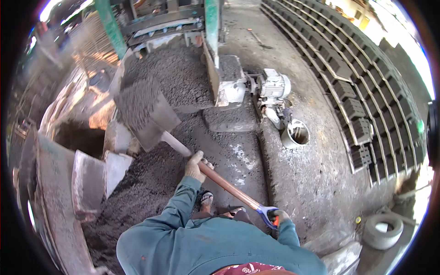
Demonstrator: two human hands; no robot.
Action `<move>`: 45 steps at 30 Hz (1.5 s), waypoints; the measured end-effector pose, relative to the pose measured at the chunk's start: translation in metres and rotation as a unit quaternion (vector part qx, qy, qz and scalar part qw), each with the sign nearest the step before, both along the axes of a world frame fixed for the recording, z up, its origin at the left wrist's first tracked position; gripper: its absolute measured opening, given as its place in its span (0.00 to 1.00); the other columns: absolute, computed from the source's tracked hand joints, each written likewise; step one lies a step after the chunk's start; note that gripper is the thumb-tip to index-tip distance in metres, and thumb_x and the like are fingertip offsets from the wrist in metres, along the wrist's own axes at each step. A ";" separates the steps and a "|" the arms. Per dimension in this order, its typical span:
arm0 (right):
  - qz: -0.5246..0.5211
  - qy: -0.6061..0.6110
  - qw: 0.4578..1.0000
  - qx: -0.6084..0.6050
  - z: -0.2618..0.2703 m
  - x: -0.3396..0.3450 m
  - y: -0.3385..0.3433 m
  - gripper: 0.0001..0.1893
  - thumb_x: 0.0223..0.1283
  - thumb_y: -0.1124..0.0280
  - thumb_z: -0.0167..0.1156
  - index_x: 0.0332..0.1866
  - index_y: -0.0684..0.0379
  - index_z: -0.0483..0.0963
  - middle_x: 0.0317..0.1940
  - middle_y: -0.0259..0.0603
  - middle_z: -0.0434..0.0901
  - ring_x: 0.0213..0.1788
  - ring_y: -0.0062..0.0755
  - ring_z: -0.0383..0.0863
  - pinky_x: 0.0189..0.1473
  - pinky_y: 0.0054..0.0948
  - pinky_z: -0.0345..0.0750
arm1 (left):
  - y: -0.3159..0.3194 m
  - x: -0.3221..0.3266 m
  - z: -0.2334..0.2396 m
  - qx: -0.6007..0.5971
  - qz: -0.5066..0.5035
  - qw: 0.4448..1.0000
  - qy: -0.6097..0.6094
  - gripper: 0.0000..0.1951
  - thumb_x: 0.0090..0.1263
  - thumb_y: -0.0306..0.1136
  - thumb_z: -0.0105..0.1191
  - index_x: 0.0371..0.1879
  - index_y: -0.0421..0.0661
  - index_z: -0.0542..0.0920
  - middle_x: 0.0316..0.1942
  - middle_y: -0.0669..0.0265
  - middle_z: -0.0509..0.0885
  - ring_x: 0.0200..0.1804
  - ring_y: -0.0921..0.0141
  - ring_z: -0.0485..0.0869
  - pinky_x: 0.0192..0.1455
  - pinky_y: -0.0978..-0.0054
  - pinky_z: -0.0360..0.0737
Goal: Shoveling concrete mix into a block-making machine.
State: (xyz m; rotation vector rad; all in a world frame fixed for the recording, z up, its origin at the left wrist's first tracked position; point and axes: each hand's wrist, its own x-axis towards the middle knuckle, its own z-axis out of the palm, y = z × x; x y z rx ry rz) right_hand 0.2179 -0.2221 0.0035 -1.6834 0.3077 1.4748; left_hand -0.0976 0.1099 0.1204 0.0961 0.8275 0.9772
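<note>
I hold a shovel (pixel 230 185) slantwise across my front, its broad metal blade (pixel 156 117) raised toward the upper left. Dark, damp concrete mix (pixel 137 101) shows streaked by motion on the blade. My left hand (pixel 196 167) wraps the shaft just behind the blade's socket. At the other end, my right hand (pixel 281 216) grips the blue D-handle (pixel 267 215); some of its fingers are hidden. Beyond the blade lies a heap of the same mix (pixel 178 72), between the metal side plates of a green-posted machine (pixel 165 24).
An electric motor (pixel 275 84) stands right of the heap, with a bucket (pixel 295 134) beside it. Concrete blocks (pixel 343 65) are stacked on slatted racks at right. A curved metal trough wall (pixel 60 192) rises at left. A tyre (pixel 382 229) lies at lower right.
</note>
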 end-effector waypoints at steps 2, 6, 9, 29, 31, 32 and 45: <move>0.114 0.001 0.994 -0.005 -0.036 -0.006 0.010 0.08 0.55 0.72 0.57 0.38 0.63 0.77 0.28 0.42 0.78 0.23 0.33 0.74 0.25 0.32 0.75 | 0.018 -0.020 -0.005 0.049 -0.024 0.998 -0.009 0.12 0.63 0.38 0.58 0.28 0.49 0.69 0.23 0.66 0.70 0.26 0.64 0.70 0.36 0.60 0.73; 0.216 -0.380 0.899 -0.034 -0.051 -0.022 0.016 0.17 0.48 0.68 0.66 0.46 0.59 0.79 0.40 0.49 0.83 0.42 0.43 0.83 0.47 0.34 0.79 | 0.024 -0.070 -0.022 0.011 -0.011 1.000 0.018 0.13 0.67 0.46 0.53 0.26 0.54 0.67 0.25 0.69 0.67 0.31 0.65 0.70 0.41 0.57 0.69; 0.150 -0.455 0.874 -0.083 0.025 -0.064 0.049 0.23 0.43 0.68 0.68 0.50 0.51 0.79 0.47 0.51 0.82 0.53 0.43 0.80 0.59 0.31 0.74 | 0.024 -0.108 -0.057 -0.126 0.075 0.980 0.134 0.17 0.66 0.51 0.51 0.24 0.53 0.68 0.21 0.69 0.68 0.27 0.65 0.70 0.42 0.56 0.70; 0.232 -0.298 0.925 0.044 -0.028 -0.070 0.092 0.21 0.43 0.66 0.69 0.46 0.61 0.79 0.38 0.47 0.82 0.37 0.39 0.84 0.31 0.37 0.84 | 0.026 -0.153 0.017 0.291 0.089 0.943 -0.136 0.26 0.64 0.67 0.47 0.30 0.52 0.75 0.22 0.74 0.74 0.23 0.71 0.72 0.35 0.65 0.72; 0.406 -0.252 0.877 -0.041 -0.016 -0.068 0.080 0.21 0.43 0.66 0.68 0.47 0.60 0.80 0.37 0.47 0.83 0.35 0.37 0.84 0.34 0.37 0.83 | 0.002 -0.150 0.008 0.265 0.097 0.954 -0.099 0.24 0.64 0.65 0.50 0.30 0.54 0.74 0.22 0.75 0.74 0.23 0.72 0.72 0.36 0.65 0.72; 0.369 -0.219 0.900 -0.069 -0.013 -0.069 0.069 0.19 0.43 0.66 0.68 0.43 0.63 0.79 0.33 0.48 0.83 0.32 0.39 0.85 0.34 0.39 0.82 | -0.013 -0.143 0.004 0.195 0.115 0.973 -0.043 0.22 0.63 0.63 0.52 0.30 0.54 0.73 0.22 0.75 0.74 0.23 0.72 0.72 0.36 0.65 0.72; 0.512 -0.325 0.751 -0.259 -0.120 -0.016 -0.205 0.18 0.60 0.62 0.49 0.45 0.59 0.81 0.48 0.52 0.81 0.53 0.38 0.81 0.54 0.32 0.76 | -0.174 -0.071 -0.115 -0.173 -0.011 0.978 0.116 0.15 0.68 0.48 0.50 0.28 0.51 0.67 0.23 0.67 0.70 0.28 0.63 0.72 0.41 0.51 0.72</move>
